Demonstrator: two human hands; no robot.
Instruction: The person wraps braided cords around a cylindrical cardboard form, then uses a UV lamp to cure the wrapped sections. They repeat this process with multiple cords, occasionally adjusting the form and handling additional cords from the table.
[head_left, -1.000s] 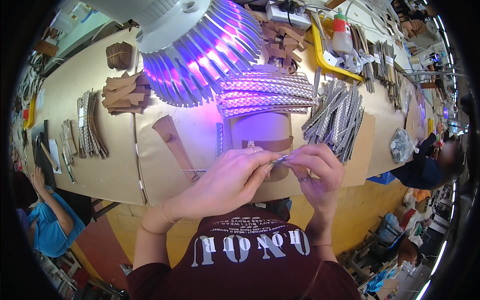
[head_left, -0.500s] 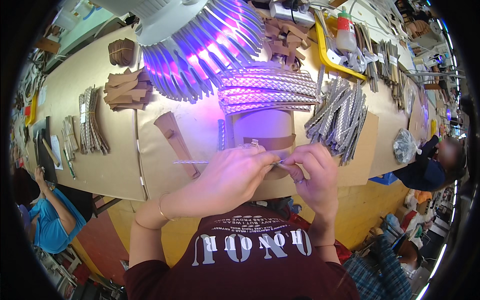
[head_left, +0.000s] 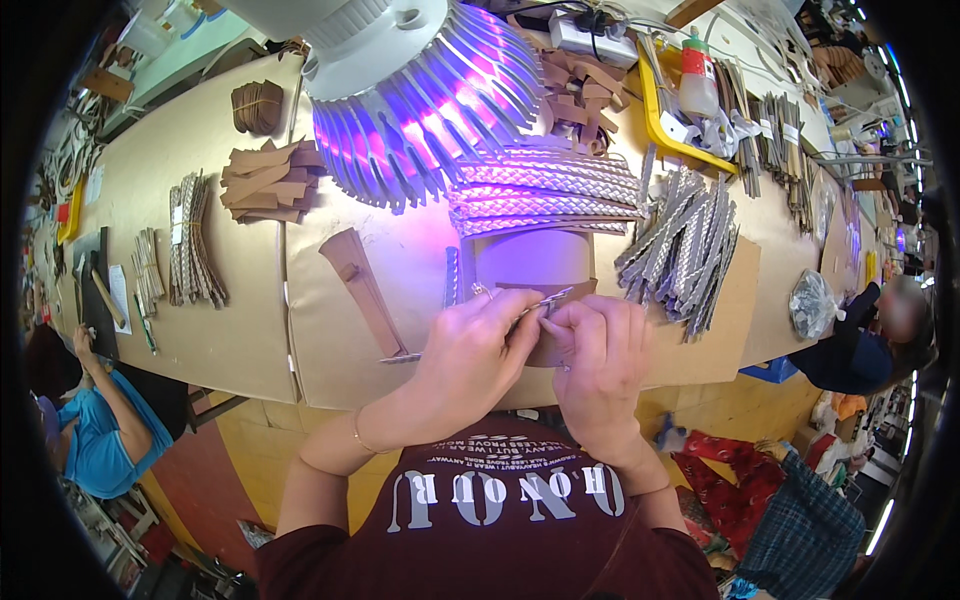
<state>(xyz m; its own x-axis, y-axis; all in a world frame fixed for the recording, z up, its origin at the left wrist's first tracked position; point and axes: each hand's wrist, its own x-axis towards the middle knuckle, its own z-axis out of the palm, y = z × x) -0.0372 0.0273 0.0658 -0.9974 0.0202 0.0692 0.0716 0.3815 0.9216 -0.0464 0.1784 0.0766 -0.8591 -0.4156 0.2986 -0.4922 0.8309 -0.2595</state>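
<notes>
Near the table's front edge, my left hand (head_left: 470,345) pinches a thin silvery braided strip (head_left: 556,299) between thumb and fingers. One end of the strip sticks out past the fingertips. A silvery strip end also shows on the other side of this hand, beside the wrist. Close against it, my right hand (head_left: 600,355) has its thumb and fingers closed at the same strip; the exact grip is partly hidden. Just beyond the hands stands a tan curved form (head_left: 535,258) with a brown band. Several silvery braided strips (head_left: 545,190) lie in a row behind it, under purple light.
A finned lamp (head_left: 420,110) hangs low over the strips. Grey braided strips (head_left: 680,245) are heaped at right, brown strips (head_left: 355,285) lie at left. Further off are a brown pile (head_left: 270,180), a yellow tray (head_left: 665,125) and a bottle (head_left: 698,80). Co-workers sit at both sides.
My hands have drawn slightly nearer to me and closer together. The strip has turned, its end now pointing up past my left fingertips. The view has shifted slightly.
</notes>
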